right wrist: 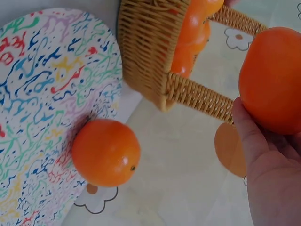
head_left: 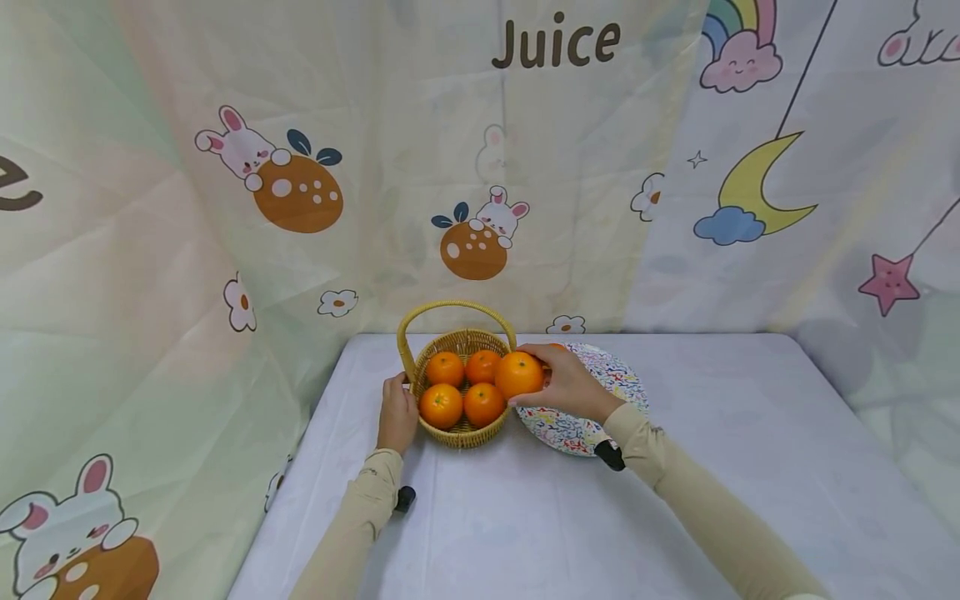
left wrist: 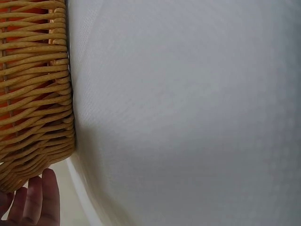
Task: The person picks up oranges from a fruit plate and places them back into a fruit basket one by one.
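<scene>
A wicker basket [head_left: 462, 439] with an arched handle stands on the table, several oranges [head_left: 442, 406] inside it. At its left side my left hand [head_left: 397, 414] holds the basket near the foot of the handle; the left wrist view catches its fingers [left wrist: 49, 197] against the woven wall. My right hand [head_left: 570, 385] grips one orange [head_left: 519, 375] between thumb and fingers, over the basket's right rim. To the right is a round plate [head_left: 622, 371] with colourful squiggles, partly behind the right hand and wrist. One more orange [right wrist: 106, 152] rests on this plate, mostly hidden by the hand in the head view.
A white cloth covers the table [head_left: 720, 433]. Behind it and at the sides hangs a pale printed curtain [head_left: 420, 150] with bunnies, flowers and a moon. The basket's tall handle [head_left: 456, 304] arches above the oranges.
</scene>
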{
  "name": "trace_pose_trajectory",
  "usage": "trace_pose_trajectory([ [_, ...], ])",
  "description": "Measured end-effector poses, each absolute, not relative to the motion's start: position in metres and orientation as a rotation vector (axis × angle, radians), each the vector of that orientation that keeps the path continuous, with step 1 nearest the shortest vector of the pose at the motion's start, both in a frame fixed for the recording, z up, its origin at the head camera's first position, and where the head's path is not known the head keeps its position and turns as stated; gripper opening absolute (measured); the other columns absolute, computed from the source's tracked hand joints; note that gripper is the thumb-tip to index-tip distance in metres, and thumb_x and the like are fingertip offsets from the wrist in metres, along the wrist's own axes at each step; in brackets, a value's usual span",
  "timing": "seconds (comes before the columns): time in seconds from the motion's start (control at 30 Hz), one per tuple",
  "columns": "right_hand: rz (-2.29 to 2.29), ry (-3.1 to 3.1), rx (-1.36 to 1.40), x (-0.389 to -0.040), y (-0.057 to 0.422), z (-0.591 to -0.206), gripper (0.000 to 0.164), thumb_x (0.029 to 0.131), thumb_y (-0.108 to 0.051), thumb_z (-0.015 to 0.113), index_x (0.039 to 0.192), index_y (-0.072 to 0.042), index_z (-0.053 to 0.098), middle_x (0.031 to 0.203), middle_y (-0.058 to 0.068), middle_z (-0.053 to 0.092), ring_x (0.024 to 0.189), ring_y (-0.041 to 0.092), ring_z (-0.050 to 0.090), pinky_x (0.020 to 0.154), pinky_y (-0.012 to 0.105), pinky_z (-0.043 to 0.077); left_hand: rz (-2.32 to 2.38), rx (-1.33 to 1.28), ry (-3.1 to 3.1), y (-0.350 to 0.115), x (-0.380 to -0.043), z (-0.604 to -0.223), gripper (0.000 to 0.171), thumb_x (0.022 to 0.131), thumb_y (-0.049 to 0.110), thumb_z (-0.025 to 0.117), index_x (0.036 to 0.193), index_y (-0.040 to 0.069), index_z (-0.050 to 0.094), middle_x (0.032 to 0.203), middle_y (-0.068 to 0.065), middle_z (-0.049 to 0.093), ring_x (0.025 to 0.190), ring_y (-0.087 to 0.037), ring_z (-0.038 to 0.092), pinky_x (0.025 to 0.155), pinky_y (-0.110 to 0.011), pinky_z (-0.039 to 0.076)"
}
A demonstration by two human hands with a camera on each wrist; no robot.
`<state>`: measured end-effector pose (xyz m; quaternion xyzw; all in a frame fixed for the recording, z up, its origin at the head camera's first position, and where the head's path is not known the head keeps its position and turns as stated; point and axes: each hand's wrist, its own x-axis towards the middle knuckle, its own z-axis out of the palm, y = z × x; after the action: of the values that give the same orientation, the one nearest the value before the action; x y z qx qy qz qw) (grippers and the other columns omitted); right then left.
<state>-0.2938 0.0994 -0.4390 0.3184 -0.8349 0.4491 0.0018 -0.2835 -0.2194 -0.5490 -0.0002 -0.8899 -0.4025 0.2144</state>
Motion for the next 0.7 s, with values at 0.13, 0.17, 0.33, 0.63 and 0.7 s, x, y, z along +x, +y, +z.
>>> trace_pose_trajectory([
  [0.13,1.407,-2.602,1.029,-0.294,0.089,-0.441,0.084,0.067,-0.051,0.085,0.135,-0.012,0.055,0.124,0.000,0.060,0.101,0.014,0.061,0.083,0.031,0.053,-1.115,-0.006,-2.471,-0.220,-0.283,-0.549,0.034,0.099,-0.002,0.039,0.133,-0.008,0.043,0.119,-0.023,0.044,0.102,-0.033,0.053,0.091,-0.046,0.045],
  [0.17,1.394,-2.607,1.026,-0.295,0.086,-0.441,0.085,0.067,-0.051,0.085,0.135,-0.011,0.055,0.124,0.000,0.061,0.101,0.014,0.061,0.083,0.031,0.053,-1.112,-0.007,-2.472,-0.220,-0.282,-0.549,0.034,0.099,-0.002,0.038,0.133,-0.008,0.043,0.120,-0.023,0.044,0.102,-0.033,0.052,0.092,-0.046,0.045],
  [0.33,1.358,-2.669,0.987,-0.295,0.071,-0.441,0.088,0.068,-0.050,0.085,0.139,-0.010,0.053,0.127,-0.001,0.060,0.102,0.015,0.060,0.085,0.036,0.053,-1.082,-0.021,-2.462,-0.220,-0.281,-0.549,0.034,0.099,-0.002,0.038,0.132,-0.010,0.043,0.119,-0.024,0.044,0.102,-0.034,0.053,0.090,-0.047,0.046],
  [0.63,1.370,-2.702,0.966,-0.308,0.044,-0.445,0.084,0.070,-0.048,0.085,0.141,-0.020,0.051,0.126,-0.005,0.059,0.103,0.012,0.059,0.085,0.033,0.052,-1.104,0.014,-2.492,-0.218,-0.281,-0.548,0.035,0.100,0.000,0.037,0.134,-0.007,0.042,0.121,-0.021,0.043,0.105,-0.033,0.052,0.094,-0.046,0.045],
  [0.7,1.399,-2.681,0.968,-0.313,0.039,-0.446,0.083,0.070,-0.046,0.085,0.141,-0.020,0.051,0.127,-0.005,0.058,0.103,0.013,0.059,0.085,0.034,0.052,-1.102,0.013,-2.487,-0.218,-0.280,-0.546,0.036,0.100,-0.001,0.037,0.134,-0.008,0.042,0.121,-0.022,0.043,0.106,-0.034,0.052,0.095,-0.047,0.044],
])
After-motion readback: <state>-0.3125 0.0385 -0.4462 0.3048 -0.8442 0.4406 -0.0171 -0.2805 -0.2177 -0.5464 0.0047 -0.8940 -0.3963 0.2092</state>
